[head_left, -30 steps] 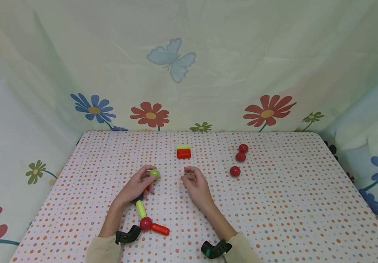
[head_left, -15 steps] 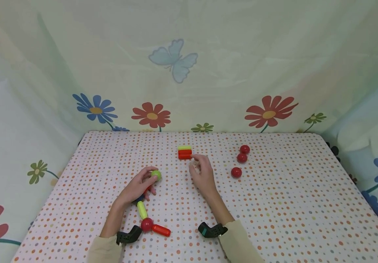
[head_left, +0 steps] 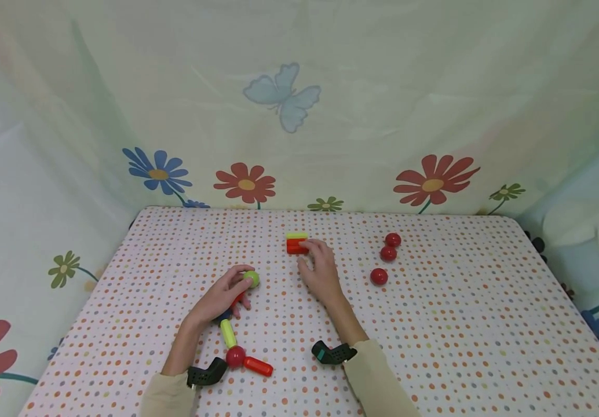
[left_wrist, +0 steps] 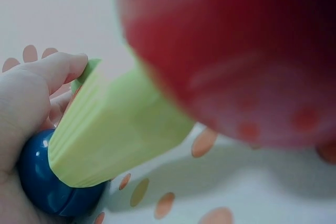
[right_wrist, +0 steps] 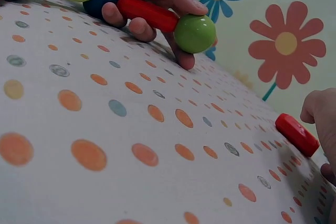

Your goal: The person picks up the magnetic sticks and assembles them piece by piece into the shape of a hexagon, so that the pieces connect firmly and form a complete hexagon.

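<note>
My left hand (head_left: 223, 294) holds a chain of toy rods and balls, thumb and fingers at its green ball (head_left: 251, 278). From there run a red rod (right_wrist: 148, 13), a dark blue ball (left_wrist: 55, 177), a yellow-green rod (head_left: 228, 333), a red ball (head_left: 235, 357) and another red rod (head_left: 258, 366). Farther back, my right hand (head_left: 322, 275) reaches to the right end of two loose red rods (head_left: 292, 245). Its index finger touches them from above, and the thumb stands apart. A loose yellow-green rod (head_left: 296, 236) lies just behind those.
Three loose red balls (head_left: 389, 253) rest right of the right hand. Dotted cloth covers the table (head_left: 450, 313). A floral curtain (head_left: 362, 116) rises behind its far edge. Both wrists wear a black device (head_left: 333, 353).
The right hand has moved forward to the loose red rods and now touches them. My left hand keeps its hold on the chain, nearly still. The whole view has shifted slightly.
</note>
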Tool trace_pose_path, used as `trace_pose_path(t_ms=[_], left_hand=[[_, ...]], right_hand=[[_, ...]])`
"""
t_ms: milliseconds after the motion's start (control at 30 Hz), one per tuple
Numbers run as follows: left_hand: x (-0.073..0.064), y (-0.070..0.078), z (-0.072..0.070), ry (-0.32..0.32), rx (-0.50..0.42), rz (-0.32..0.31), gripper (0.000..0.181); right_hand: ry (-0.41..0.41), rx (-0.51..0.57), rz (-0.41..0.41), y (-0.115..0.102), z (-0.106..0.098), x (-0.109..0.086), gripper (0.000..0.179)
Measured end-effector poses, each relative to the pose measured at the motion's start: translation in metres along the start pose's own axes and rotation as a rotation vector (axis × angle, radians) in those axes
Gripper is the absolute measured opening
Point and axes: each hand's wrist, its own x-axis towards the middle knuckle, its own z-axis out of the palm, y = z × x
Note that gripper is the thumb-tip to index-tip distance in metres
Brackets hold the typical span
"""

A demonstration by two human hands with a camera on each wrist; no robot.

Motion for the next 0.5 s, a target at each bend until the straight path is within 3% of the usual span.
trace_pose_path(t_ms=[267,500], left_hand=[[0.0001,-0.0010,-0.0005,0.003,0.003,0.001,0.049],[0.0002,-0.0011,-0.0002,0.000,0.003,0.008,0.049]], right_hand=[[-0.016,-0.001,-0.002,0.0000,-0.0003,-0.0008,0.038],[-0.095,-0.122,0.008,0.0016,-0.0001,-0.0014,0.048]])
